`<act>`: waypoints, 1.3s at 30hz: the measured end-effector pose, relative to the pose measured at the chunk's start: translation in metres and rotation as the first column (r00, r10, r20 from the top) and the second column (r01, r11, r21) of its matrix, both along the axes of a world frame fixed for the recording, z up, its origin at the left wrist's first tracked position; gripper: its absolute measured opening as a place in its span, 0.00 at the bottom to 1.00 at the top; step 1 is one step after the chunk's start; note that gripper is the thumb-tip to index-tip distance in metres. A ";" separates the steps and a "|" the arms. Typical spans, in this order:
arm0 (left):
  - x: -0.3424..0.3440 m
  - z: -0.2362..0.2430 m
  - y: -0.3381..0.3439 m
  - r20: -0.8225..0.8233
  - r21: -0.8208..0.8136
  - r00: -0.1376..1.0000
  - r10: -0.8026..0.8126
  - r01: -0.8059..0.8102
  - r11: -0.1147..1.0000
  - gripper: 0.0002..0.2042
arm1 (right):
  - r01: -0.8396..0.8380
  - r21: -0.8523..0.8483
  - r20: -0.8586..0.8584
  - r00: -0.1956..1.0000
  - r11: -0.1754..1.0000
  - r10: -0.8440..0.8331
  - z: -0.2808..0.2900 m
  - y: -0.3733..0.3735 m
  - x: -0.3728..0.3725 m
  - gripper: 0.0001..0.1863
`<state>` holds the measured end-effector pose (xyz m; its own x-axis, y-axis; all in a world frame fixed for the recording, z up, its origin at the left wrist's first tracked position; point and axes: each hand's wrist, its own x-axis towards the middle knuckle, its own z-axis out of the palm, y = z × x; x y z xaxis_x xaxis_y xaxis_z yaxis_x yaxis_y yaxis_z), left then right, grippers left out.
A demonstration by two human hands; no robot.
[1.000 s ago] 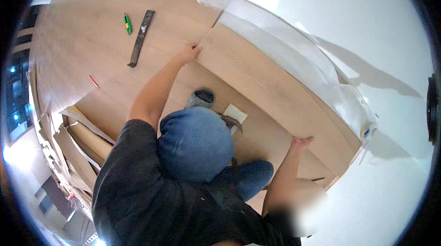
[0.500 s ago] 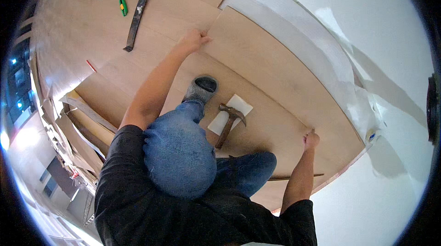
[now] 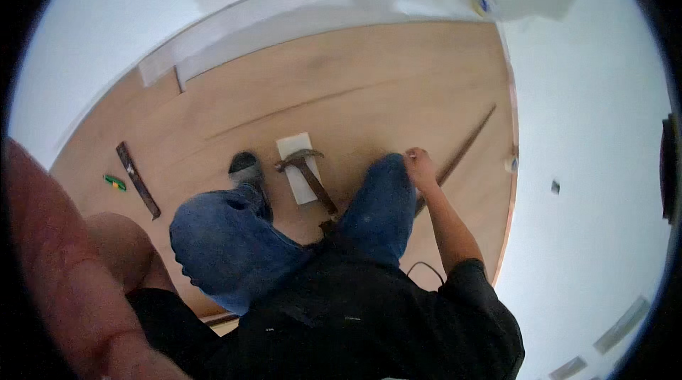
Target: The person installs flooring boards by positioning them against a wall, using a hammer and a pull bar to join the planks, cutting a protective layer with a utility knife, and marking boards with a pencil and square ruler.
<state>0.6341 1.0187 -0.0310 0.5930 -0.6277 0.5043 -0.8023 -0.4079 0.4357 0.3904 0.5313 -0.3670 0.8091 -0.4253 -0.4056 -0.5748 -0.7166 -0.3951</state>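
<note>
My left arm (image 3: 71,266) is raised close to the camera at the left edge, blurred, its fingers hidden. My right hand (image 3: 416,158) is closed beside my knee, near a long dark bar (image 3: 469,138) on the floor; what it holds, if anything, is too small to make out. A claw hammer (image 3: 315,182) rests across a white block (image 3: 289,145) between my legs. A flat dark metal bar (image 3: 138,180) and a green-and-yellow cutter (image 3: 114,182) lie to the left. A wooden plank (image 3: 334,57) spans the floor ahead, beside white underlay sheeting (image 3: 284,14).
White walls (image 3: 582,238) meet the floor ahead and on the right, with a small roll (image 3: 511,163) at the right edge and another (image 3: 484,2) at the far corner. A dark loop of cord (image 3: 426,266) lies by my right leg.
My view has swung right toward the wall. Both hands have left the plank: my left arm has risen close to the camera, and my right hand has drawn back beside my knee.
</note>
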 end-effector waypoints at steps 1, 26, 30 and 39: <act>-0.007 0.009 -0.027 0.009 0.013 0.993 -0.121 0.121 0.993 0.19 | 0.060 0.000 -0.022 0.998 0.998 -0.060 0.005 -0.001 -0.033 0.16; -0.190 -0.023 -0.325 -0.465 0.099 0.598 -0.652 0.767 0.634 0.16 | 0.955 0.025 -0.291 0.290 0.296 -0.912 -0.033 -0.019 -0.417 0.35; -0.196 -0.039 -0.349 -0.493 0.093 0.559 -0.667 0.796 0.598 0.16 | 0.999 -0.052 -0.415 -0.010 0.013 -0.910 -0.024 -0.024 -0.437 0.39; -0.242 -0.032 -0.330 -0.471 -0.051 0.351 -0.809 0.905 0.422 0.15 | 0.992 -0.120 -0.018 0.027 0.029 -0.999 -0.118 -0.015 -0.639 0.38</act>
<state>0.3925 0.6884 -0.0627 -0.2387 -0.9510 0.1966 -0.5459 0.2988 0.7827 -0.2489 0.5165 -0.4846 -0.4494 -0.8151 -0.3655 -0.7743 0.5595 -0.2957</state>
